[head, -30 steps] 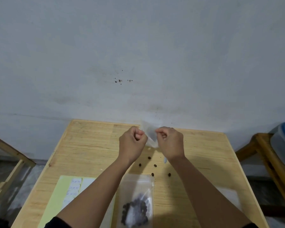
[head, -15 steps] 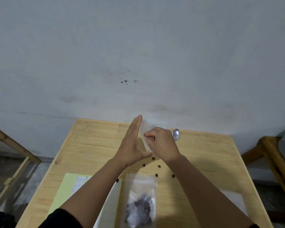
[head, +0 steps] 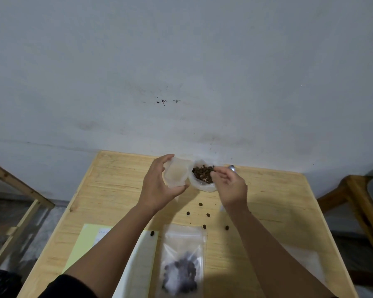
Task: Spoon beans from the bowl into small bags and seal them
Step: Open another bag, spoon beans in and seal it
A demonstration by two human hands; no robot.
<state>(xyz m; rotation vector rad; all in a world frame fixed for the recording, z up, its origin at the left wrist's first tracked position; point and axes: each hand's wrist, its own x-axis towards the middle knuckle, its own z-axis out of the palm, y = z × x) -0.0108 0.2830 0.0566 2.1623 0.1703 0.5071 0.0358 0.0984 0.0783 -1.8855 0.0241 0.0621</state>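
Since half a second ago, both hands have been drawn apart, and the bowl [head: 202, 177] of beans behind them is now exposed. An empty small bag [head: 176, 173] is held upright in the left hand [head: 159, 186], with the fingers curled over its top edge and the thumb under its lower corner; it is translucent, whitish and slightly bowed. The right hand [head: 230, 188] is poised over the near rim of the bowl, fingers loosely bent; whether anything is pinched cannot be told. A spoon [head: 232, 168] tip is seen just behind that hand. The bowl is pale and translucent, part-filled with dark brown beans, and stands at the far edge of the wooden table [head: 278, 201]. Loose beans [head: 205, 215] are scattered nearer. A clear filled bag [head: 183, 261] with dark beans lies flat at the near edge, beside a yellow sheet [head: 88, 241].
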